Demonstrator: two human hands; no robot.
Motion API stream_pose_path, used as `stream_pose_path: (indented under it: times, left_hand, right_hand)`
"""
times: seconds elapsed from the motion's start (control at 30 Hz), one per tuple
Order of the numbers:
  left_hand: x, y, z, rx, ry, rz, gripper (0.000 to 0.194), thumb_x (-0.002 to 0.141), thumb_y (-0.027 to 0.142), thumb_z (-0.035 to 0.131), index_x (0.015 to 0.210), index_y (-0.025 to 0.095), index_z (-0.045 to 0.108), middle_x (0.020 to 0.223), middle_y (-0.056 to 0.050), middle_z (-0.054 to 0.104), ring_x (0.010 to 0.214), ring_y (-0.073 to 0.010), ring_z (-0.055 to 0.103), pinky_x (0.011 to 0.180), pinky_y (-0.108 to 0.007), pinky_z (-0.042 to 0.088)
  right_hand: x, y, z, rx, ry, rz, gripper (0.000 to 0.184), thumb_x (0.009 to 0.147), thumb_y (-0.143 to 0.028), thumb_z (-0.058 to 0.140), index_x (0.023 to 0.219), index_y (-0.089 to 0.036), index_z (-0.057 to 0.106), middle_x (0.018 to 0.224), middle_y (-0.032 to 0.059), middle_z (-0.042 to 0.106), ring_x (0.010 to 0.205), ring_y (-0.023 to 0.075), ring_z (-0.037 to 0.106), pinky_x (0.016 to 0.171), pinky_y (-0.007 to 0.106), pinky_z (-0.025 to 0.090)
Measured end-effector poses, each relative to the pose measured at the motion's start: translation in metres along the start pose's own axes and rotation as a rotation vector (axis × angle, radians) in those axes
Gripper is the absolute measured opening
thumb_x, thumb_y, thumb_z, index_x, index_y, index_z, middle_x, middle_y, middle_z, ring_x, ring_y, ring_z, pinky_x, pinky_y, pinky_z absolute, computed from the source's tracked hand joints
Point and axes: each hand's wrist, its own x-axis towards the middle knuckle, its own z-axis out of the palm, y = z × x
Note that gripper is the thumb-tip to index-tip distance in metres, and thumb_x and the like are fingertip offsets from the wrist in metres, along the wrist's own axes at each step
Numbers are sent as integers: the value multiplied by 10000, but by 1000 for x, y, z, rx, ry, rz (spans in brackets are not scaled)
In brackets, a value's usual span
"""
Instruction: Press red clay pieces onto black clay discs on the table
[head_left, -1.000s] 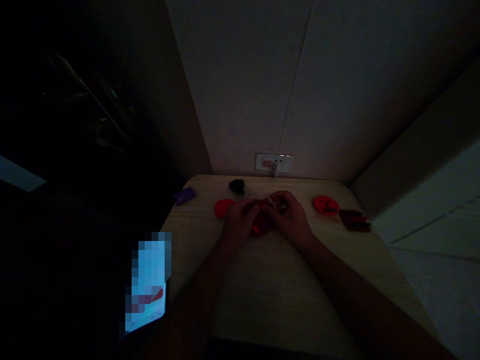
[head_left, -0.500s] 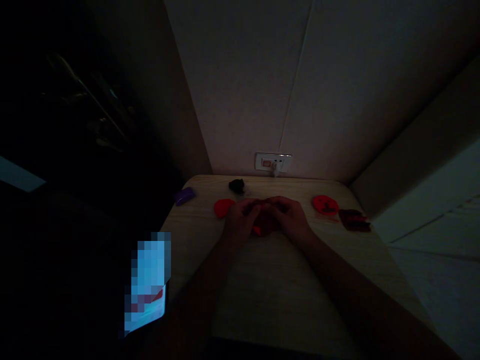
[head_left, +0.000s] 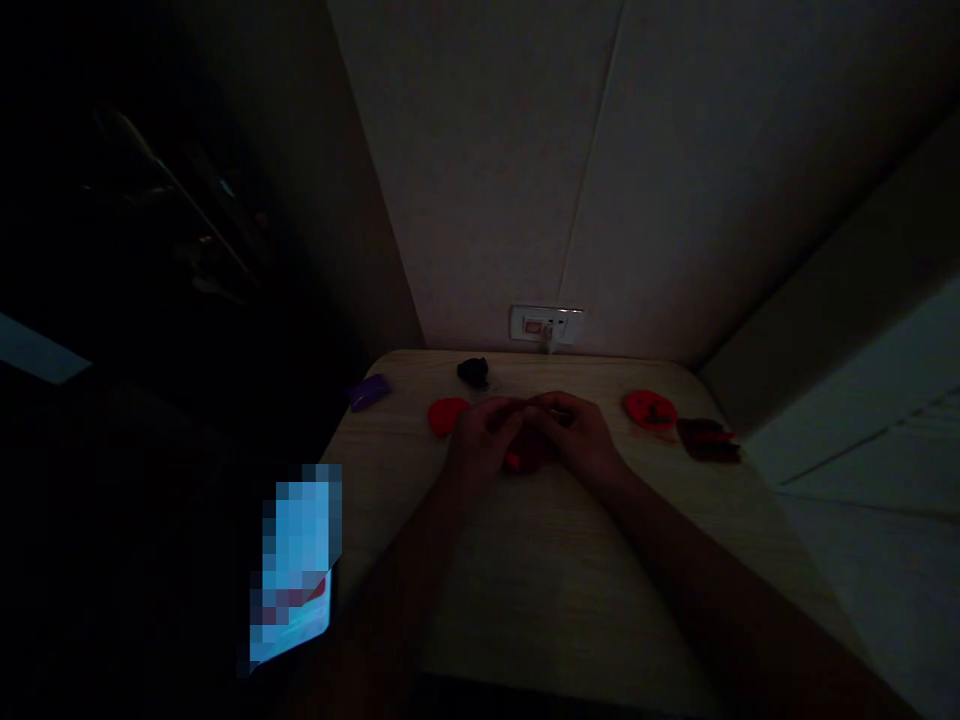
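The room is very dark. My left hand (head_left: 480, 440) and my right hand (head_left: 577, 440) meet over the middle of a small pale wooden table (head_left: 540, 580). Both have their fingers curled around a dark red soft piece (head_left: 525, 452) that lies between them; a bright red bit of it shows at its lower edge. What the piece is I cannot make out. A flat red round piece (head_left: 448, 415) lies just left of my left hand.
A second red round piece with dark marks (head_left: 649, 409) and a dark red scrap (head_left: 709, 439) lie at the right. A black lump (head_left: 473, 371) and a purple object (head_left: 368, 391) sit at the back left. A wall socket (head_left: 546, 324) is behind. A lit screen (head_left: 296, 570) glows lower left.
My right hand has lowered and closed over the red piece; a second ago its fingers were raised with something pale showing. The left hand has barely moved.
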Motion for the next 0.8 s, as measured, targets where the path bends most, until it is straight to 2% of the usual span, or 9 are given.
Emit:
stream_pose_path:
  times: [0.23,0.37,0.63,0.8]
  left_hand:
    - [-1,1,2,-68,3,-38,233,765,314,761,943,163,759,934,-75,795,883,-222,734,793,-326,571]
    - [-1,1,3,-131,-16,-52,305,756,340,790,992,159,723,980,-87,789,900,-224,737,796,-331,571]
    - [0,0,1,-120,-12,-56,257,747,323,787,942,165,735,932,-77,790,859,-215,737,769,-320,566]
    - [0,1,1,-132,3,-83,265,729,327,805,928,163,743,908,-74,791,829,-214,736,753,-319,567]
  right_hand:
    - [-1,-2,1,-36,36,-36,334,723,-518,820,843,-213,758,847,57,790,756,231,733,689,337,584]
    - [-1,-4,1,9,51,-35,328,717,-501,831,857,-211,769,866,57,796,765,226,736,709,333,586]
    - [-2,-3,0,43,47,27,358,672,-523,861,816,-214,750,770,41,770,668,209,704,591,301,548]
    - [-3,-4,1,26,38,23,397,695,-578,827,800,-211,719,744,39,753,640,209,689,566,303,533]
